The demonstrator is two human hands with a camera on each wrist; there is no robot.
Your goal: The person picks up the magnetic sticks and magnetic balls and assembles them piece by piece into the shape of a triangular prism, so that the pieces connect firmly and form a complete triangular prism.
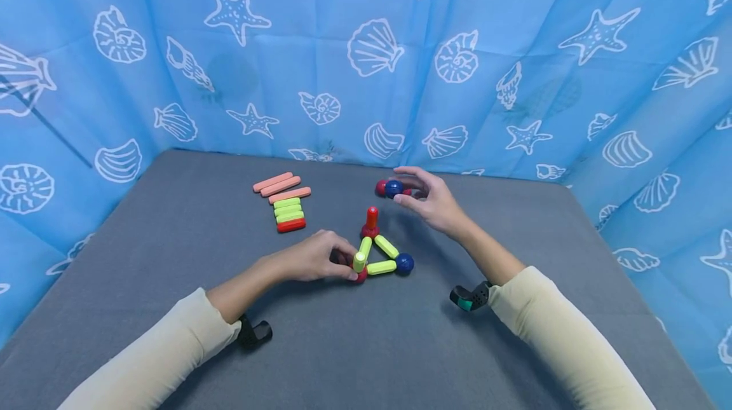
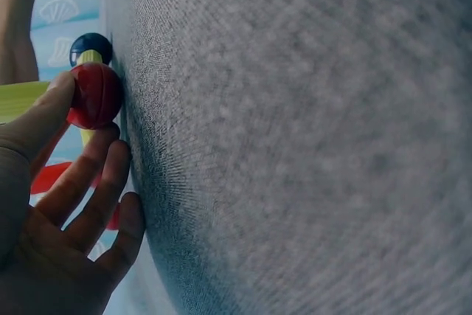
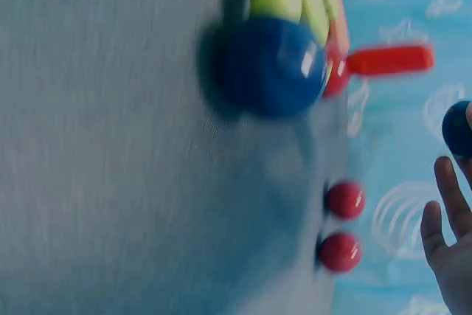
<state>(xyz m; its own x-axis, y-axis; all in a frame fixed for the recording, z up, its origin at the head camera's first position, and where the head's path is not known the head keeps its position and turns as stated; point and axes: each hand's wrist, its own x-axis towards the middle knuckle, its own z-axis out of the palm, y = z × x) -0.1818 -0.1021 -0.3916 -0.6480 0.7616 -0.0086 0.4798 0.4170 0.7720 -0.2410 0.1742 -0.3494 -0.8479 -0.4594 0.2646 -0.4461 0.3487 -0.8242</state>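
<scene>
Backdrop: blue cloth with white shells and starfish, wraps three sides behind the table, which is grey fabric.

Landmark = triangle: three green sticks flat on the table, balls at the corners, blue ball at its right corner. A red peg stands upright on the far corner ball.

Spare sticks lie far-left of the triangle, side by side: pink, then green, one red.

Left hand is at the triangle's near-left corner, fingers curled on the red ball and the upright green stick there, likely steadying the joint.

Right hand is beyond the triangle, off the table, fingers part-curled, pinching a second blue ball. Loose red balls lie just by it.
</scene>
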